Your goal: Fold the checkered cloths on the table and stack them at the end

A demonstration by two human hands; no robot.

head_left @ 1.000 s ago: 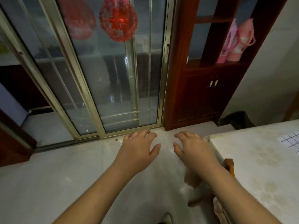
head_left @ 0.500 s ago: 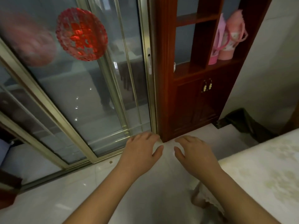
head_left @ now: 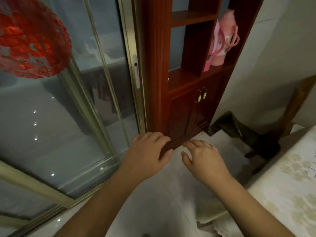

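Both hands hang in the air in front of me over the pale tiled floor, holding nothing. My left hand (head_left: 147,155) is palm down with relaxed fingers, in front of the base of the wooden cabinet. Palm down too, my right hand (head_left: 204,159) has its fingers loosely spread. The table (head_left: 280,190), covered in a pale floral cloth, fills the lower right corner. At the far right edge a sliver with thin dark lines (head_left: 314,165) shows on the table; I cannot tell what it is.
A reddish wooden cabinet (head_left: 186,103) stands ahead with pink flasks (head_left: 224,40) on a shelf. Sliding glass doors (head_left: 73,106) with a red paper decoration (head_left: 29,40) fill the left. A dark bag (head_left: 239,130) lies on the floor by the wall. A wooden chair back (head_left: 299,100) rises at right.
The view has swung right and up: the cabinet now sits in the centre and the glass doors have slid left. Both hands stay raised and empty in front of me.
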